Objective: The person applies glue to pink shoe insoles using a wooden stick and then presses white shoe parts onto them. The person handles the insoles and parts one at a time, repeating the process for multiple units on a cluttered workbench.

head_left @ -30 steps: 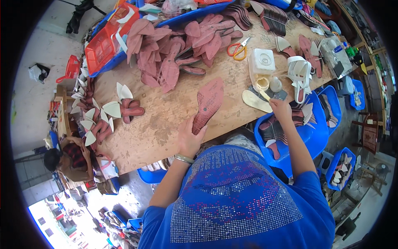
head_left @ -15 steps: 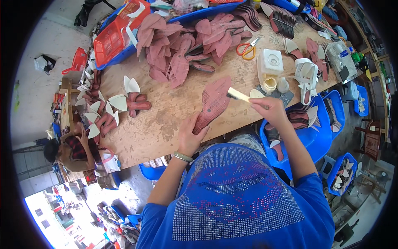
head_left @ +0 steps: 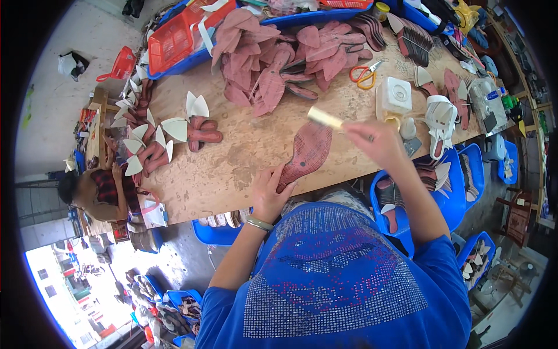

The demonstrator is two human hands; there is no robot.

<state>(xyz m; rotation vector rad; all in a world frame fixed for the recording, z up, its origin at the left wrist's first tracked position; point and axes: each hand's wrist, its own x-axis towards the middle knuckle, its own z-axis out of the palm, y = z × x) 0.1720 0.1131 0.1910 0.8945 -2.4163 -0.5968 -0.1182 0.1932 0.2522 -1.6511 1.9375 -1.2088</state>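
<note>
My left hand [head_left: 269, 189] is closed on the heel end of a reddish shoe insole [head_left: 306, 152], its broad toe part pointing away from me over the wooden table. In my right hand [head_left: 378, 142] is a brush with a pale, flat handle [head_left: 324, 117]. The brush's head lies over the insole's toe end; whether the bristles touch it I cannot tell. My right fingers are slightly blurred. Just right of that hand stands a whitish plastic glue container [head_left: 395, 96], partly hidden low down.
A heap of reddish insoles [head_left: 270, 81] covers the table's far middle. Orange-handled scissors [head_left: 364, 75] lie right of it. Insoles with white pieces [head_left: 200, 125] stand at left. White straps [head_left: 440, 119] and blue bins [head_left: 450, 192] are at right. Another person [head_left: 99, 195] sits at far left.
The brush has swung left across the insole's toe end as my right hand moved. My left hand still grips the insole. The whole view has shifted slightly.
</note>
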